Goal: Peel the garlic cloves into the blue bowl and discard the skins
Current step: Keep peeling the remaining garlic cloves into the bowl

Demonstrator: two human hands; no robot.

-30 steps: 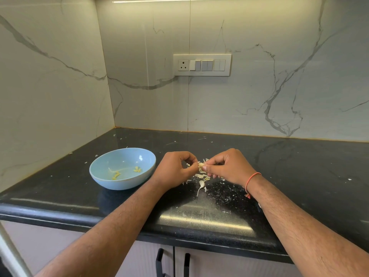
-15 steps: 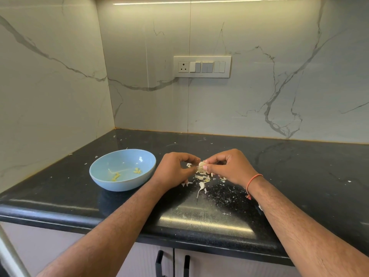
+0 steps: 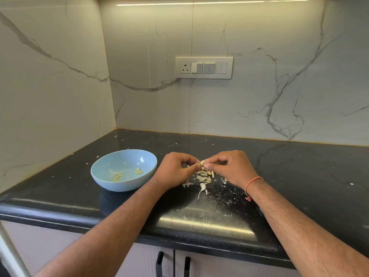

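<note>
Pale garlic clove (image 3: 203, 162) is pinched between left hand (image 3: 175, 171) and right hand (image 3: 232, 168) above the skins (image 3: 203, 176) on the black countertop (image 3: 299, 166), blue bowl (image 3: 123, 172) just left, toward the front-left edge, holding 2 peeled bits.

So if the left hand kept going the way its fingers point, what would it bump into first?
Most likely the garlic clove pinched at its fingertips, then straight away the right hand facing it. The left hand points rightward, away from the blue bowl.
</note>
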